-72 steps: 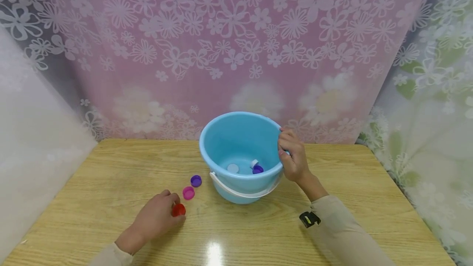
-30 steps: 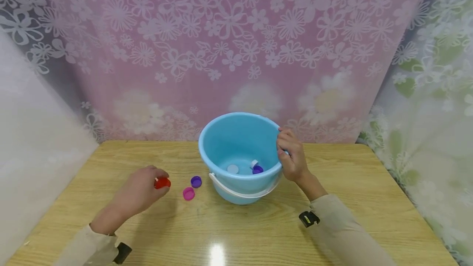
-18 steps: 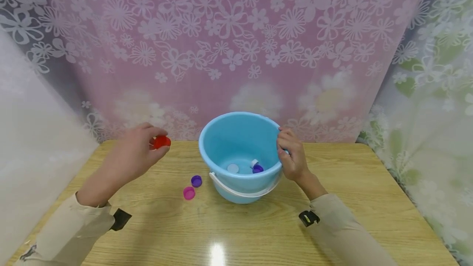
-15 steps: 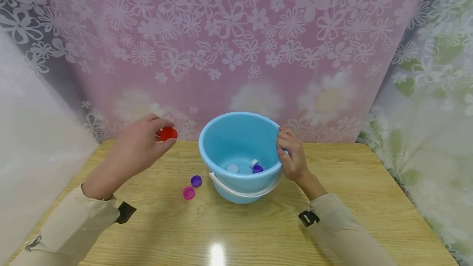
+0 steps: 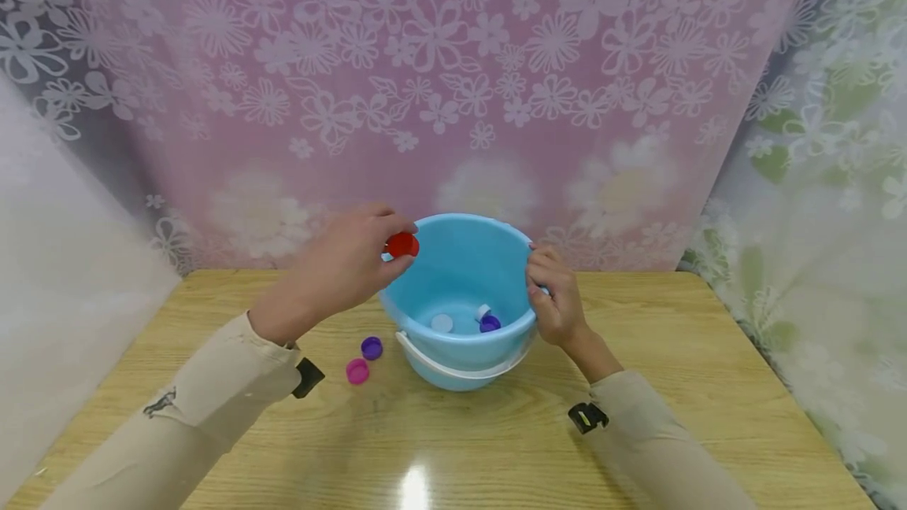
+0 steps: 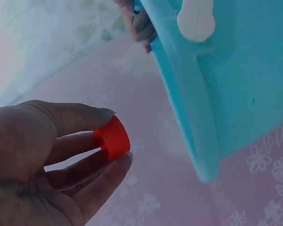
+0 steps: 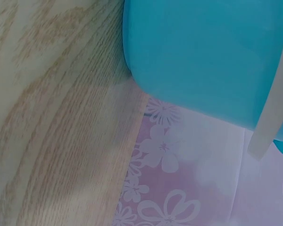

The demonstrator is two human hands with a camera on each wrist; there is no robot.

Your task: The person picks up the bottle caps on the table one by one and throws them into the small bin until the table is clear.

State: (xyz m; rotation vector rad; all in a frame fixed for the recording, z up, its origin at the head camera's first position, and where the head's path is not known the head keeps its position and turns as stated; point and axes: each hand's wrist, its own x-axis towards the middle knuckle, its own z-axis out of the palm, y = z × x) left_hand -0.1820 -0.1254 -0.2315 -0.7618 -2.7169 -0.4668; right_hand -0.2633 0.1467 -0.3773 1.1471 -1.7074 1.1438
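My left hand (image 5: 347, 262) pinches a red bottle cap (image 5: 401, 245) between thumb and fingers, at the left rim of a light blue bucket (image 5: 457, 349). In the left wrist view the same red cap (image 6: 114, 137) shows from its side, apart from the bucket wall. My right hand (image 5: 556, 296) grips the bucket's right rim. Inside, on the bottom, lie a flat white disc (image 5: 442, 323), a small white cap (image 5: 483, 312) and a purple cap (image 5: 490, 324). On the table left of the bucket are another purple cap (image 5: 372, 348) and a pink cap (image 5: 357, 371).
The bucket's white handle (image 5: 453, 371) hangs down across its front. It stands on a wood-grain table (image 5: 638, 447), near the back edge. A pink flowered curtain (image 5: 453, 101) hangs right behind, with pale cloth (image 5: 822, 242) on the right.
My left hand took the red cap from the table, lifted it on the left, then carried it rightward to the bucket's rim. My right hand stays on the bucket.
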